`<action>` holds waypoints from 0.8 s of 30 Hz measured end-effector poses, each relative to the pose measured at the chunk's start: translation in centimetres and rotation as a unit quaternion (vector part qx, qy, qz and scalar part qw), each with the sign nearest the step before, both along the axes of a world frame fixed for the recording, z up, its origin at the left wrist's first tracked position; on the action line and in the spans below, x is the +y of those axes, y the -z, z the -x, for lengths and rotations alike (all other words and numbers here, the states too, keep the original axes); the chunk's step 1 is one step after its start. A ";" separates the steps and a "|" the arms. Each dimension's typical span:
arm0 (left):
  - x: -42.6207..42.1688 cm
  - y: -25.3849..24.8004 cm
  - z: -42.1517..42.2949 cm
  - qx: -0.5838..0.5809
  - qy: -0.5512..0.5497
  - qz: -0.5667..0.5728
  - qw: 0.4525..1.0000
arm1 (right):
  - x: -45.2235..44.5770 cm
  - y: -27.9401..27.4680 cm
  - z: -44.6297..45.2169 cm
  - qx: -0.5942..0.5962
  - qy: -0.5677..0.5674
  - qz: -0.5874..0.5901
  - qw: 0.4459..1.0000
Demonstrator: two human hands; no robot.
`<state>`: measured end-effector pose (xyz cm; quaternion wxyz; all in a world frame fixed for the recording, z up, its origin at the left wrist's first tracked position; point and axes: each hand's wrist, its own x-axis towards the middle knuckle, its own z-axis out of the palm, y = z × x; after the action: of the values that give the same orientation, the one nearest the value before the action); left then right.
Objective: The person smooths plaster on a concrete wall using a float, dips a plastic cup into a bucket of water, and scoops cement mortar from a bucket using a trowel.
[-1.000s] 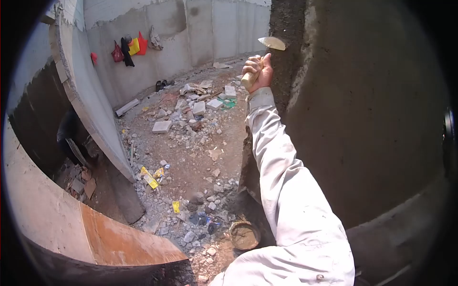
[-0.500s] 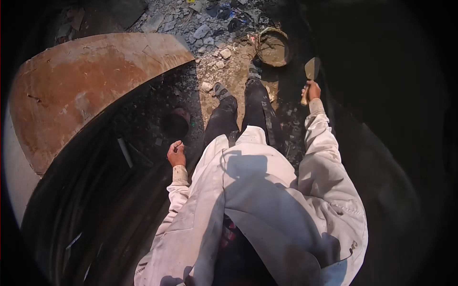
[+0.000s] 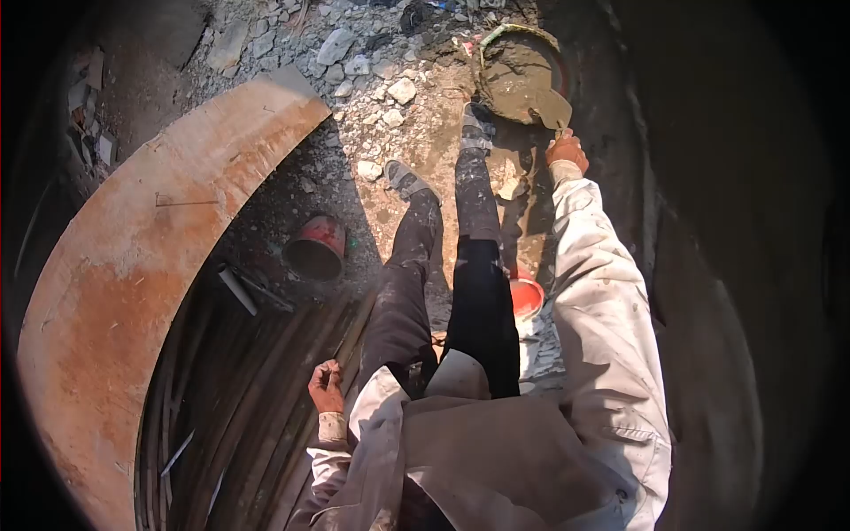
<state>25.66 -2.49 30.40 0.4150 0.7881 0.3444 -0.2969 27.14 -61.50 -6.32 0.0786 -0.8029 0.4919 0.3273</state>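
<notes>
My right hand [image 3: 567, 153] is closed round the handle of a trowel [image 3: 553, 108]. The trowel's blade lies at the near right rim of a round pan [image 3: 486, 44] and looks coated with grey mortar [image 3: 522, 78]. Wet mortar fills much of that pan, which rests on the ground just beyond my foot. My left hand [image 3: 327, 387] hangs low beside my left thigh, fingers loosely bent with a gap between them and the thumb. Nothing shows in it.
A large curved rust-brown panel [image 3: 133, 274] sweeps along the left. A red-rimmed bucket [image 3: 316, 250] stands near it, and a red bowl-like container [image 3: 527, 297] sits by my right leg. Long boards [image 3: 257, 380] lie lower left. Rubble [image 3: 336, 46] covers the ground ahead.
My right hand has brought the trowel from beside the pan to its rim, blade now against the mortar. The view has shifted, showing more of my legs and the red container.
</notes>
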 end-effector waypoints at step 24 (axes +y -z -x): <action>1.0 -1.3 -3.3 -0.006 0.030 -0.047 0.998 | -0.1 -9.1 -6.6 -0.243 0.044 -0.028 0.969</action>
<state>28.93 -1.49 31.73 0.3707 0.8184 0.3316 -0.2877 33.71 -61.56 2.83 0.2329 -0.8333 0.4836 0.1326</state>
